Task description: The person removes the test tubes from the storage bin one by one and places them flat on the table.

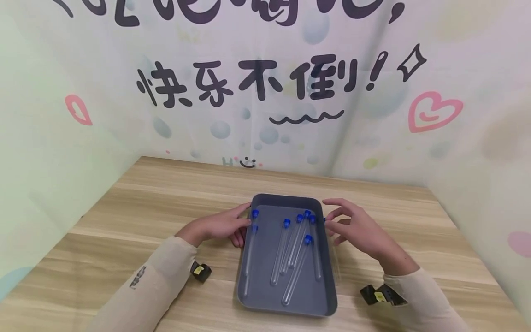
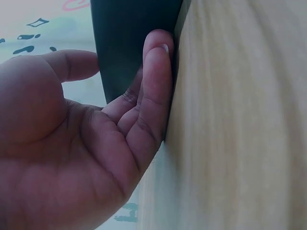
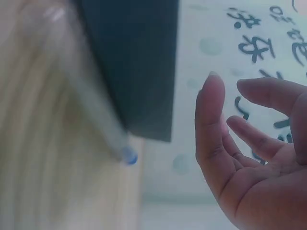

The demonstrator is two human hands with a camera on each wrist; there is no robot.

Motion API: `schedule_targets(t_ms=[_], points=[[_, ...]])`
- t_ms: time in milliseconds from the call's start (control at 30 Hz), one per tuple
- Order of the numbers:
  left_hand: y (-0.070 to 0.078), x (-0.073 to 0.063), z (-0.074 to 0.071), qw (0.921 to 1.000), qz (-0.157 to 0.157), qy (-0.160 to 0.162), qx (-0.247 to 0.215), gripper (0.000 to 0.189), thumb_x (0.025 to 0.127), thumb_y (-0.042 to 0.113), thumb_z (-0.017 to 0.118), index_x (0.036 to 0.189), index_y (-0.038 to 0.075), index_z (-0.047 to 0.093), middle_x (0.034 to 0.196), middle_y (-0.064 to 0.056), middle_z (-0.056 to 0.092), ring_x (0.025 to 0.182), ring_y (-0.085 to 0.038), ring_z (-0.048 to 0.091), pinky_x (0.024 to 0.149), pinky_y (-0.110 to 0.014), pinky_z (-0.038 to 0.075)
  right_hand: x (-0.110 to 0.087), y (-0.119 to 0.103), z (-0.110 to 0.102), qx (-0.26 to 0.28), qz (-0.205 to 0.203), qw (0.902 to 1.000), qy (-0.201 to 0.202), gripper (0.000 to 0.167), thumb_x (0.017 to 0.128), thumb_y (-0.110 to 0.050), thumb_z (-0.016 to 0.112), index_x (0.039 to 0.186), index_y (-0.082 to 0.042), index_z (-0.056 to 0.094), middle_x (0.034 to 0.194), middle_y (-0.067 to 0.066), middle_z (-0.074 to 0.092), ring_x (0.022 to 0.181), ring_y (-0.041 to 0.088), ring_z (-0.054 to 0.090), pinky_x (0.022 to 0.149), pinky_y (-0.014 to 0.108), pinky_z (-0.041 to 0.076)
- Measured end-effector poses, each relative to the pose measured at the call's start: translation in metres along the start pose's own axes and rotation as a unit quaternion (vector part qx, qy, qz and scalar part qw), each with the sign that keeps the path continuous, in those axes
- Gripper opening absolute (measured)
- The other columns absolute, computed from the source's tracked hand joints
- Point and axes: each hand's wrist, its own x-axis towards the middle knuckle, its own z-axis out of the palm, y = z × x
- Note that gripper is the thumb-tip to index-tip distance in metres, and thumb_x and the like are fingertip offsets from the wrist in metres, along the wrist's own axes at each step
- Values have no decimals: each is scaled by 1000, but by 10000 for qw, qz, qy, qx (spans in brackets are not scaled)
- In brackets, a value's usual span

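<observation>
A grey rectangular tray point(image 1: 265, 263) lies on the table with several clear test tubes point(image 1: 295, 244) in it, each with a blue cap. My left hand point(image 1: 221, 227) rests against the tray's left side. In the left wrist view, the thumb touches the tray's edge and the bent fingers point(image 2: 156, 81) lie along its outer wall. My right hand point(image 1: 358, 230) hovers by the right side, fingers loosely bent with nothing between them. Between that hand and the tray, one more capped tube point(image 3: 103, 112) lies on the table, partly hidden in the head view.
The wood-grain table point(image 1: 182, 184) runs back to a printed cloth backdrop point(image 1: 257, 133) with dark lettering and hearts. A black camera mount sits on the left wrist point(image 1: 201, 272) and another on the right wrist point(image 1: 381, 295).
</observation>
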Motion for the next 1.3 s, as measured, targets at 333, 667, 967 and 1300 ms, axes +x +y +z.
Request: schedule_targets(t_ms=[333, 667, 967, 1300], points=[[-3, -1, -1, 9999, -54, 71, -114, 66, 107, 22, 41, 162, 22, 5, 87, -16, 63, 71, -22, 67, 70, -35, 61, 19, -32, 21, 95, -260, 9992, -301, 56, 98, -9, 60, 150, -11, 38, 114, 23, 55, 91, 38, 67, 68, 40, 62], [-1, -1, 0, 9997, -76, 112, -222, 65, 108, 22, 39, 162, 19, 4, 84, -16, 65, 69, -21, 67, 69, -35, 61, 42, -53, 50, 113, -282, 9982, -521, 55, 96, -9, 64, 147, -12, 45, 109, 18, 60, 93, 41, 68, 68, 42, 62], [4, 2, -1, 9996, -66, 41, -255, 65, 107, 21, 38, 162, 20, 4, 84, -14, 66, 67, -20, 67, 68, -34, 61, 55, -61, 74, 628, -61, 9955, -714, 53, 98, -11, 62, 147, -12, 44, 114, 21, 59, 87, 32, 70, 73, 49, 63], [-1, 0, -4, 9997, -56, -50, -212, 63, 107, 22, 38, 162, 21, 6, 89, -15, 65, 71, -21, 67, 69, -34, 61, 60, -53, 103, 896, 142, 9915, -937, 54, 98, -10, 61, 149, -8, 43, 115, 20, 58, 84, 29, 71, 72, 43, 63]])
